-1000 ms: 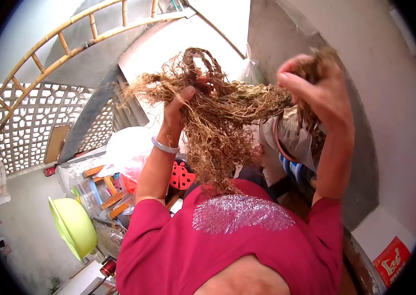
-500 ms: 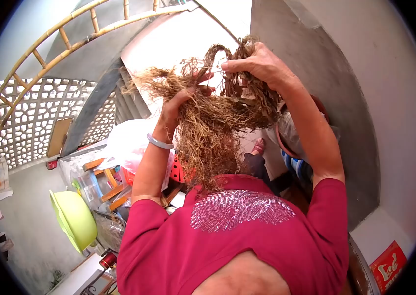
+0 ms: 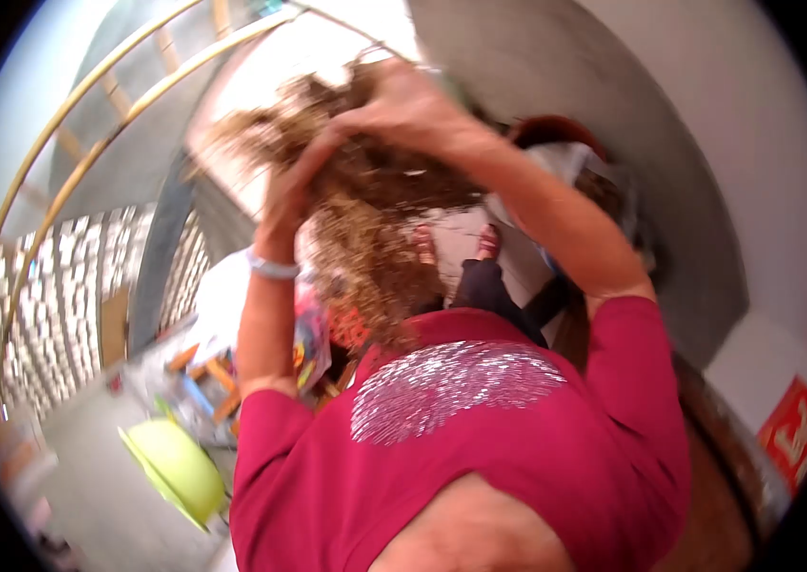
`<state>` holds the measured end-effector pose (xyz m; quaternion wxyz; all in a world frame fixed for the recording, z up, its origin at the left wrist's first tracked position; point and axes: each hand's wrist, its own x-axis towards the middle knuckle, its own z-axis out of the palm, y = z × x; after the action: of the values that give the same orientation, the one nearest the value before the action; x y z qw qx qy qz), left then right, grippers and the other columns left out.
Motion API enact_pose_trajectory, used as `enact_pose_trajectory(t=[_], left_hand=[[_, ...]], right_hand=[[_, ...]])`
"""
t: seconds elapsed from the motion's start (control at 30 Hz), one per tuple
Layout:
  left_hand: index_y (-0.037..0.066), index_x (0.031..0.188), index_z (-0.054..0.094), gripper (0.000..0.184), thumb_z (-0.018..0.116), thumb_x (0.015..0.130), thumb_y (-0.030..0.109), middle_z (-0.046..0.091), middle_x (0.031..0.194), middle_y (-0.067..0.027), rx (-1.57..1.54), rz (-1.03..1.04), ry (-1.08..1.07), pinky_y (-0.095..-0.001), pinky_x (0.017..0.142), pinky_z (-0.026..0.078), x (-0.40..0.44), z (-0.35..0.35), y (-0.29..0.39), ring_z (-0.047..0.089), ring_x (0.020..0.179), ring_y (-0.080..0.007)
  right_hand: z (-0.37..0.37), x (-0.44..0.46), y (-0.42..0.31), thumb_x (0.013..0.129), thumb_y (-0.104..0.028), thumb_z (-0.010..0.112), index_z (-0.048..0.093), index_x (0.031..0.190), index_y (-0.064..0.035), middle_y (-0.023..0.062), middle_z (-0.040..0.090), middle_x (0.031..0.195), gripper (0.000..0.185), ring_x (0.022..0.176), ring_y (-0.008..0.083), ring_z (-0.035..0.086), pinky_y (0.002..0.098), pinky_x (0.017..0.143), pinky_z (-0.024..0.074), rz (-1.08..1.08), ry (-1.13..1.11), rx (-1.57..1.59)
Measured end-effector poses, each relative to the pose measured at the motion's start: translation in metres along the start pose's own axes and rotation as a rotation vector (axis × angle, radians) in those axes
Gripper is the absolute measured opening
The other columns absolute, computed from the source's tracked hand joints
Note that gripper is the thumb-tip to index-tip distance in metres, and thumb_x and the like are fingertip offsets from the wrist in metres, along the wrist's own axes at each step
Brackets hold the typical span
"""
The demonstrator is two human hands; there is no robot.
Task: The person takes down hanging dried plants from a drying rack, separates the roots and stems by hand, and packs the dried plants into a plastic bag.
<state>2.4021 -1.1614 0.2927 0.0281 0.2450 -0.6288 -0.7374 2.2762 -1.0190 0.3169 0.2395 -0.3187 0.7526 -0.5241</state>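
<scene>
A bushy bundle of dried, brown, root-like plant stalks [image 3: 356, 234] is held up in front of my chest, its thin strands hanging down toward my shirt. My left hand [image 3: 297, 181], with a pale bangle on the wrist, grips the bundle on its left side. Just above and to the right, my right hand [image 3: 402, 110] closes over the upper stalks, close to my left hand. Motion blurs both hands and hides most of the fingers.
A lime-green basin [image 3: 175, 469] is at the lower left. Wooden pieces [image 3: 222, 386] and plastic bags lie near my left arm. A reddish-brown tub [image 3: 561, 132] with a plastic bag stands to the right. A bamboo ladder [image 3: 127, 112] arches across the upper left.
My right hand has moved left and up, bringing its stalks over my left hand. The bundle has shifted left and looks bunched closer together. The view has swung slightly.
</scene>
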Motion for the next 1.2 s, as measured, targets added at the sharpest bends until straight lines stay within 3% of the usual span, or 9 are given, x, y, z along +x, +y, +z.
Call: enact_pose_trajectory(t=[0.1,0.2,0.33,0.5,0.57,0.6,0.7,0.87,1.2], left_hand=[[-0.003,0.123,0.050,0.042,0.059,0.085,0.012,0.055,0.118,-0.0110,-0.106,-0.084,-0.114,-0.0312,0.093,0.044,0.023,-0.025,-0.029,0.054,0.107,-0.0205],[-0.001,0.124,0.045,0.053,0.068,0.076,0.007,0.054,0.115,-0.0105,-0.023,-0.094,-0.076,-0.0334,0.085,0.048,0.017,-0.025,-0.035,0.055,0.101,-0.0224],[-0.001,0.129,0.041,0.058,0.065,0.077,0.007,0.050,0.121,-0.0096,0.326,0.062,-0.154,-0.0338,0.095,0.039,0.012,-0.001,-0.024,0.047,0.111,-0.0221],[-0.001,0.130,0.040,0.054,0.059,0.083,0.017,0.050,0.122,-0.0111,0.357,0.092,-0.242,-0.0364,0.097,0.039,0.041,0.003,-0.016,0.048,0.111,-0.0233],[-0.001,0.127,0.044,0.050,0.059,0.084,0.019,0.054,0.118,-0.0115,0.334,0.041,-0.141,-0.0358,0.093,0.043,0.067,-0.016,-0.022,0.052,0.106,-0.0228],[-0.001,0.126,0.046,0.049,0.061,0.084,0.018,0.055,0.116,-0.0120,0.279,0.004,-0.122,-0.0355,0.092,0.044,0.079,-0.025,-0.022,0.054,0.104,-0.0224],[-0.001,0.124,0.048,0.046,0.061,0.085,0.020,0.057,0.114,-0.0121,0.197,-0.027,-0.084,-0.0345,0.088,0.047,0.082,-0.007,-0.017,0.056,0.101,-0.0220],[-0.001,0.121,0.049,0.041,0.057,0.087,0.020,0.058,0.111,-0.0116,0.222,0.048,-0.129,-0.0341,0.084,0.049,0.077,0.015,-0.016,0.058,0.097,-0.0219],[-0.001,0.121,0.050,0.042,0.058,0.086,0.022,0.058,0.110,-0.0107,0.236,0.017,-0.039,-0.0340,0.087,0.047,0.044,0.042,-0.008,0.057,0.099,-0.0214]], right_hand=[[0.023,-0.011,0.022,0.070,-0.035,0.060,0.063,0.087,0.0002,0.0224,0.062,0.080,0.040,0.080,0.0305,0.063,0.0378,0.074,0.0496,0.015,0.086,-0.197],[0.038,-0.031,0.033,0.071,-0.036,0.064,0.060,0.075,0.0024,0.0184,0.058,0.076,0.039,0.060,0.0309,0.061,0.0389,0.057,0.0527,-0.021,0.320,-0.438],[0.023,-0.065,0.060,0.061,-0.047,0.073,0.057,0.064,0.0055,0.0226,0.060,0.069,0.056,0.060,0.0311,0.061,0.0401,0.056,0.0506,0.038,0.315,-0.084],[-0.023,-0.134,0.081,0.069,-0.035,0.077,0.040,0.052,-0.0100,-0.0022,0.042,0.055,0.048,0.048,0.0122,0.039,0.0302,0.049,0.0417,0.091,0.513,0.077],[-0.059,-0.194,0.088,0.070,-0.031,0.077,0.055,0.059,-0.0074,0.0003,0.054,0.060,0.033,0.054,0.0116,0.049,0.0276,0.054,0.0425,0.302,0.656,0.384],[-0.075,-0.226,0.108,0.070,-0.029,0.076,0.065,0.070,-0.0100,0.0001,0.060,0.064,0.022,0.057,0.0118,0.053,0.0277,0.056,0.0435,0.346,0.801,0.008],[-0.123,-0.327,0.164,0.071,-0.033,0.074,0.065,0.079,0.0000,0.0059,0.064,0.069,0.035,0.066,0.0133,0.059,0.0279,0.061,0.0466,0.862,0.821,0.124],[-0.140,-0.449,0.326,0.065,-0.027,0.076,0.064,0.085,0.0023,0.0103,0.065,0.078,0.038,0.073,0.0209,0.060,0.0317,0.070,0.0459,0.965,1.029,0.107],[-0.149,-0.486,0.415,0.069,-0.024,0.075,0.059,0.102,0.0065,0.0121,0.062,0.094,0.048,0.087,0.0222,0.059,0.0344,0.076,0.0430,1.109,0.919,0.226]])
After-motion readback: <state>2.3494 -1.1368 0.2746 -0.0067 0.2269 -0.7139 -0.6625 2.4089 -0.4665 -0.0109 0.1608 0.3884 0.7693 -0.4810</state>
